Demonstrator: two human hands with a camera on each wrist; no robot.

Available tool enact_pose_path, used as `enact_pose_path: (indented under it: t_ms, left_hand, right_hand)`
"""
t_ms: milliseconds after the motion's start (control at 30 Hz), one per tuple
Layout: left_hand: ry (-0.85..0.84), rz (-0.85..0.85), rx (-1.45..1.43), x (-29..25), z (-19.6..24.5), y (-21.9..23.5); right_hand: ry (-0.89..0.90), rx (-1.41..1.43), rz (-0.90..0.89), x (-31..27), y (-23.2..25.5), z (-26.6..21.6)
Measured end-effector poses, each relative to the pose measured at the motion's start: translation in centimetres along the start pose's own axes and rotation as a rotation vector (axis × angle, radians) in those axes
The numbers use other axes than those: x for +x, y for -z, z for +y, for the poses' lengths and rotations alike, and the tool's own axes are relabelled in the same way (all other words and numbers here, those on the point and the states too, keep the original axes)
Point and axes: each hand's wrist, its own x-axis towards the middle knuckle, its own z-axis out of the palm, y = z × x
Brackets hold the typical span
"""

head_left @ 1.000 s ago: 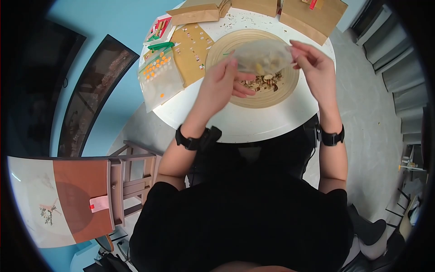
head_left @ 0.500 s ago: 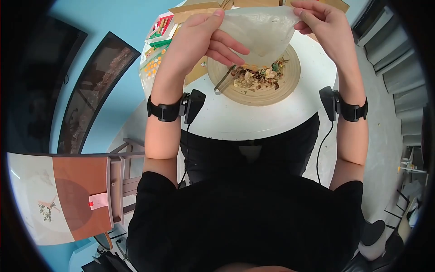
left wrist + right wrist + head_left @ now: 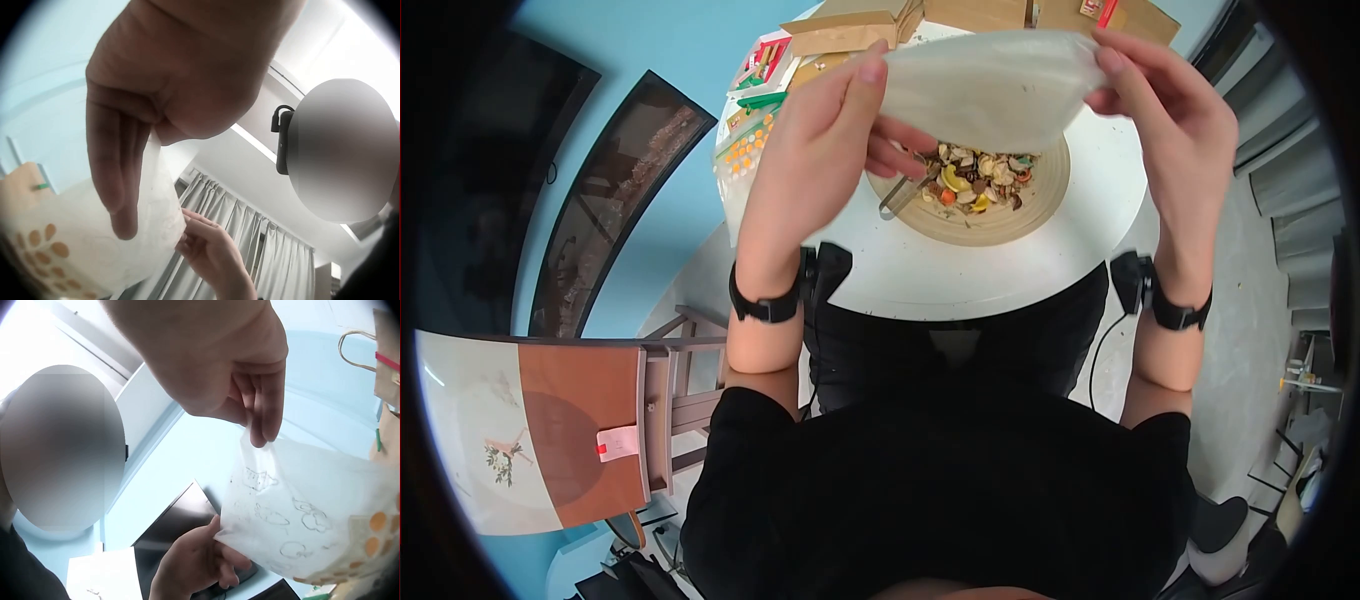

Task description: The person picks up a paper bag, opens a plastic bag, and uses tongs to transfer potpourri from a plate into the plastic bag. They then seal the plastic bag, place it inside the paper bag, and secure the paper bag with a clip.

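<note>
A translucent bag [image 3: 990,90] is stretched between both hands above a round woven tray [image 3: 1040,215] holding dried flowers and fruit-like pieces [image 3: 975,180]. The left hand [image 3: 815,150] pinches one corner between thumb and fingers, its other fingers extended. At the opposite corner, the right hand [image 3: 1175,125] pinches the bag with thumb and fingertips. Orange leaf shapes show on the bag [image 3: 119,244] in the left wrist view; line drawings mark the bag [image 3: 281,512] in the right wrist view. Metal tongs [image 3: 900,198] lie at the tray's left side, partly hidden by the left hand.
On the white table [image 3: 960,290], brown paper bags [image 3: 845,32] stand along the far edge. At the left lie a clear bag with orange dots [image 3: 745,150], a green item [image 3: 762,100] and a red-edged box [image 3: 762,62]. A wooden chair [image 3: 690,390] is at the left.
From a blurred, lower position, the bag has been raised and spread flat between the hands. Since half a second ago, both hands have come slightly nearer the body, and the right has moved outward.
</note>
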Motion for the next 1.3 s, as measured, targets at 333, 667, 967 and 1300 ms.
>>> enact_pose_path:
  t_ms: [333, 667, 967, 1300]
  left_hand:
    - [-0.556, -0.072, 0.393, -8.2, -3.8, 0.1]
    - [-0.277, -0.274, 0.265, -15.0, -9.4, 1.8]
    - [0.117, 0.119, -0.467, -11.3, -11.2, 1.4]
    - [-0.084, 0.597, -0.774, -8.9, -10.2, 2.6]
  right_hand:
    - [-0.675, 0.707, 0.112, -8.2, -3.3, 5.8]
    - [-0.593, 0.944, -0.097, -6.4, -5.8, 3.7]
    - [-0.452, 0.448, -0.239, -7.8, -8.8, 5.2]
    - [-0.745, 0.367, -0.623, -13.0, -8.4, 5.1]
